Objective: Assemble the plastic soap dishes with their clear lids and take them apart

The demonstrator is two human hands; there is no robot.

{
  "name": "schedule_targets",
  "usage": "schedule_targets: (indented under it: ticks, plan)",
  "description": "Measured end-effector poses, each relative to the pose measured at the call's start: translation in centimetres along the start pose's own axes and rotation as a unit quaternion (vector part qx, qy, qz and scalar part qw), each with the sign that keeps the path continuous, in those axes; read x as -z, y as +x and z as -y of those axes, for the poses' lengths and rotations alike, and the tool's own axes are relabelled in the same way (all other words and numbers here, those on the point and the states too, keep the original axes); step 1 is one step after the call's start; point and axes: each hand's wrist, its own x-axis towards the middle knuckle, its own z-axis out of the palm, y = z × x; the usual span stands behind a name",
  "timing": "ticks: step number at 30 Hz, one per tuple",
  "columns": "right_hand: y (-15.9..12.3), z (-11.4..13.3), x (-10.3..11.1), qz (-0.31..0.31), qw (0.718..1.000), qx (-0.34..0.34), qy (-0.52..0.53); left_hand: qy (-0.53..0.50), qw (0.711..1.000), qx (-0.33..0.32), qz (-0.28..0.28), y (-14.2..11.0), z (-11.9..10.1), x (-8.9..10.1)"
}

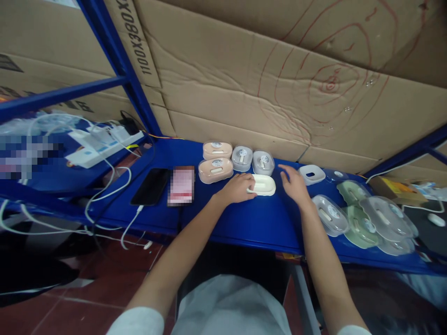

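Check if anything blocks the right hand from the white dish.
Nothing visible stands between the right hand and the white dish; the left hand holds the dish's left end. A grey box sits just behind it, off that line.

Smooth off-white dish (264, 185) — plastic-looking, on glossy blue tabletop (258, 223).

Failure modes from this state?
The left hand grips only one end of the cream tray and the right hand is off it, so it might pivot if pushed. The two grey containers sit just behind it and could get nudged. The clear-lidded containers at the right overlap near the table's front edge; a sleeve or forearm brushing them might shift the pile.
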Motion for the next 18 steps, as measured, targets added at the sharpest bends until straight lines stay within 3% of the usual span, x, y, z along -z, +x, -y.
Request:
schedule_targets:
  ticks: [3,6,8,14,18]
  plan:
    - [-0.4,-1.6,0.7,-0.067,0.993,-0.087,-0.042,-0.005,1.0,0.007,-0.001,0.0,0.1,0.1]
    - [-0.8,-2.7,0.4,-0.07,0.987,-0.134,-0.062,-0.013,1.0,0.01,-0.002,-0.1,0.3,0.2]
    - [-0.8,-2.6,0.1,-0.044,0.991,-0.115,-0.055,-0.019,1.0,0.012,-0.003,-0.2,0.3,0.2]
    - [0.0,-0.6,0.1,0.038,0.999,0.033,0.007,-0.04,0.999,0.02,-0.011,-0.2,0.3,0.3]
    - [-0.6,-1.2,0.3,0.065,0.997,0.027,-0.013,-0.055,0.998,0.014,-0.014,-0.2,0.4,0.3]
